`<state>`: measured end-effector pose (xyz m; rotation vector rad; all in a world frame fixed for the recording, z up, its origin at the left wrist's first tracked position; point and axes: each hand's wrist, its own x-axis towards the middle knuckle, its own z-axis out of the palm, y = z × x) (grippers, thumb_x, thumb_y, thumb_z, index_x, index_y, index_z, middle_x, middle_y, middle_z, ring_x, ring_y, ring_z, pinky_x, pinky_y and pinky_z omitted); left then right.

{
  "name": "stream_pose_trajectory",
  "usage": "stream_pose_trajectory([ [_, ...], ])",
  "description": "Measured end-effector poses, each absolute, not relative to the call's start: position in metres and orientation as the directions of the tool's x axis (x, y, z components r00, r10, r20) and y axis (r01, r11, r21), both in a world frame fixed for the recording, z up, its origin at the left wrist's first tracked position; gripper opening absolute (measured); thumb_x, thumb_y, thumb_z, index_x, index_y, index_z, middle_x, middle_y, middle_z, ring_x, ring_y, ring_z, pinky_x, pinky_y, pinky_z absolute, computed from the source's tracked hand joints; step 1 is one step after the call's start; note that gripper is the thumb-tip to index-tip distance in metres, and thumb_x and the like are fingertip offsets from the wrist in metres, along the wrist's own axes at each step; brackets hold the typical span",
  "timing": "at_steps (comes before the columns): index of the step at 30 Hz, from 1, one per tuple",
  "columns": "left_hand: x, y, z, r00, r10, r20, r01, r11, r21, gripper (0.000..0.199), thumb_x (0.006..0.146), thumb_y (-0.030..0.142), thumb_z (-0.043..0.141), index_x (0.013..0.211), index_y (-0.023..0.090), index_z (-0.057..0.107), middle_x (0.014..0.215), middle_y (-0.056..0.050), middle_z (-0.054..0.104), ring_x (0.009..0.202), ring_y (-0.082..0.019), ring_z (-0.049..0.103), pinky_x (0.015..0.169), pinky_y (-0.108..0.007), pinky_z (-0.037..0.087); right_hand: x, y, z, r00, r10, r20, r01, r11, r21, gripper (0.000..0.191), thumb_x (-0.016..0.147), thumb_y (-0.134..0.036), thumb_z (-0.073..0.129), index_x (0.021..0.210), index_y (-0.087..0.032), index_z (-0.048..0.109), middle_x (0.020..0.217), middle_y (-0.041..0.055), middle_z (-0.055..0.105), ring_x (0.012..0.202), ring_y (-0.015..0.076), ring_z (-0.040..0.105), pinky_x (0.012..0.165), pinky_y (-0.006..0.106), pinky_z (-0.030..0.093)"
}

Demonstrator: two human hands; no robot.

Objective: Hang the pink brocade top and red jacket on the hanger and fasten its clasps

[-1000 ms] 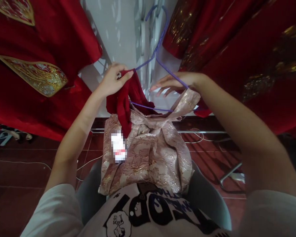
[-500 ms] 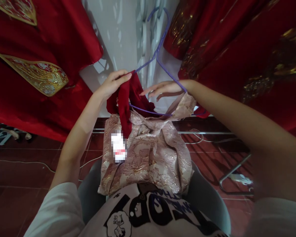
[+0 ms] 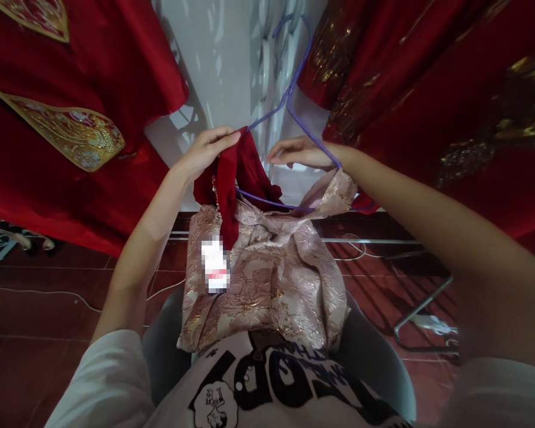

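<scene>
Pinched between my left hand's thumb and fingers is a strip of red cloth with beaded trim, at the left shoulder of a purple clothes hanger. On my lap lies a pale pink and gold brocade garment, one strap of it over the hanger's right end. A white tag rests on the brocade. My right hand reaches behind the hanger's right arm, fingers loosely bent, holding nothing visible. It sits right of the red cloth, apart from it.
Red embroidered garments hang at the left and right. A pale wall panel stands between them. Below are a reddish tiled floor, a thin white cable and a metal stand leg.
My right hand has drawn back slightly to the right and up, and its outstretched fingers have bent. My left hand keeps its hold on the red cloth, nearly still.
</scene>
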<state>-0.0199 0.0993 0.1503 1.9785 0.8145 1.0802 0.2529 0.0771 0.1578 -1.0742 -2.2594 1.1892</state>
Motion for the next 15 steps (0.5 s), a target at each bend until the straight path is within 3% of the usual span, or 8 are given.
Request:
stream_pose_trajectory([
  [3, -0.021, 0.101, 0.148, 0.436, 0.796, 0.421, 0.149, -0.525, 0.838, 0.038, 0.087, 0.053, 0.068, 0.078, 0.017, 0.059, 0.066, 0.001, 0.047, 0.077, -0.019, 0.064, 0.070, -0.032, 0.054, 0.252, 0.075, 0.156, -0.746, 0.638, -0.193, 0.491, 0.331, -0.806, 0.041, 0.083, -0.050, 0.067, 0.117, -0.028, 0.072, 0.136, 0.0017, 0.063, 0.122, 0.0256, 0.058, 0.088, 0.032, 0.051],
  [6, -0.021, 0.102, 0.147, 0.430, 0.795, 0.428, 0.108, -0.516, 0.850, 0.036, 0.087, 0.050, 0.070, 0.078, 0.017, 0.058, 0.065, 0.000, 0.047, 0.081, -0.021, 0.065, 0.072, -0.034, 0.054, 0.248, 0.070, 0.154, -0.778, 0.556, -0.293, 0.516, 0.301, -0.802, 0.046, 0.082, -0.054, 0.066, 0.120, -0.029, 0.070, 0.125, 0.0018, 0.068, 0.107, 0.0218, 0.065, 0.079, 0.029, 0.053],
  [11, -0.021, 0.104, 0.145, 0.438, 0.781, 0.444, 0.103, -0.535, 0.839, 0.039, 0.086, 0.052, 0.070, 0.076, 0.017, 0.057, 0.065, 0.001, 0.047, 0.080, -0.019, 0.065, 0.071, -0.031, 0.053, 0.246, 0.075, 0.149, -0.744, 0.654, -0.135, 0.459, 0.354, -0.815, 0.042, 0.071, -0.057, 0.076, 0.093, -0.023, 0.066, 0.087, 0.0003, 0.067, 0.073, 0.0135, 0.058, 0.064, 0.026, 0.046],
  [15, -0.025, 0.102, 0.142, 0.396, 0.780, 0.484, 0.143, -0.574, 0.807, 0.039, 0.089, 0.054, 0.066, 0.079, 0.018, 0.056, 0.067, 0.001, 0.049, 0.081, -0.018, 0.066, 0.070, -0.030, 0.054, 0.250, 0.088, 0.146, -0.506, 0.857, 0.092, 0.471, 0.365, -0.803, 0.051, 0.058, -0.045, 0.089, 0.088, -0.024, 0.054, 0.069, -0.0041, 0.056, 0.064, 0.0129, 0.052, 0.063, 0.029, 0.044],
])
